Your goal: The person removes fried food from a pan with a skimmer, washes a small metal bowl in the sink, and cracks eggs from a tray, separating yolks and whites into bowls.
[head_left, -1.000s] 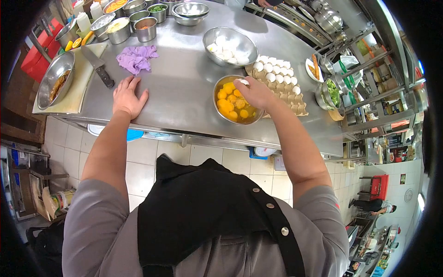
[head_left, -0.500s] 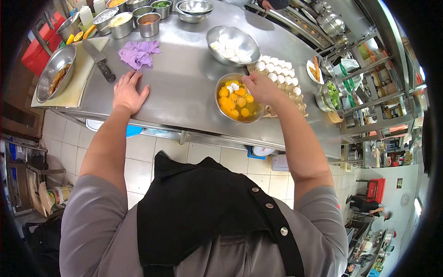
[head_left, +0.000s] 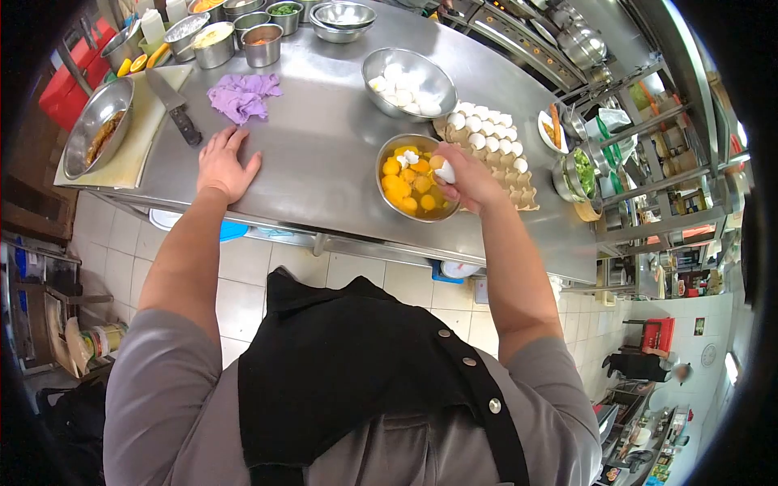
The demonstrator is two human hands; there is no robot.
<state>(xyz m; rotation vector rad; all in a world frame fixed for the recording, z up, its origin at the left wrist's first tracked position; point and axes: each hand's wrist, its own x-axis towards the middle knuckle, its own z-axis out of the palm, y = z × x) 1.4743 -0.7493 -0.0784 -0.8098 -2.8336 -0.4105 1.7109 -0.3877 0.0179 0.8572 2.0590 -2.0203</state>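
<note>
My right hand [head_left: 472, 180] is closed around a white egg [head_left: 445, 172] over the right side of a steel bowl [head_left: 381, 188]. Whether the shell is fully split I cannot tell. Several yolks [head_left: 397, 186] float in clear egg white in that bowl, with a small white clump on top. Just right of my hand, a cardboard egg tray [head_left: 519, 190] holds several white eggs [head_left: 491, 130] towards its far end. Behind stands a bigger steel bowl [head_left: 442, 85] with white eggshells [head_left: 397, 85] in it. My left hand [head_left: 225, 166] lies flat on the steel table, fingers spread, near a knife.
The knife [head_left: 180, 113] rests partly on a cutting board [head_left: 154, 121], beside a bowl with brown food [head_left: 77, 146]. A purple cloth [head_left: 243, 95] lies beyond my left hand. Ingredient tins [head_left: 262, 47] line the back left. A plate [head_left: 553, 138] and a shelf rack stand right.
My right hand has shifted slightly from the bowl's far right rim towards me and turned, so the egg in it now shows. The left hand stays in place.
</note>
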